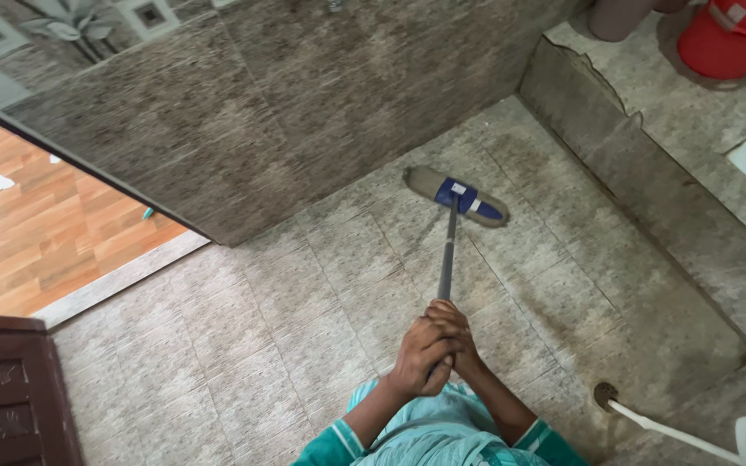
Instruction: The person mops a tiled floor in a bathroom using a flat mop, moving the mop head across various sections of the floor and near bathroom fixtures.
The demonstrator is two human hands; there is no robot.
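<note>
A dark carved wooden door [6, 393] stands at the left, beside orange wood-look flooring [53, 224]. The tiled floor [287, 345] is mottled grey, darker near the raised step [649, 181]. The left hand [419, 355] and right hand [458, 338] wrap together round the mop [451, 233], its handle running straight away to the flat head near the wall.

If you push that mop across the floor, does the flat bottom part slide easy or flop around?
The mop head lies flat on the tiled floor, so it probably slides rather than rolls. Its pad looks thin and soft, so it may drag a little. The handle runs straight from both hands, so it is likely stiff, and slim enough to seem light.
</note>
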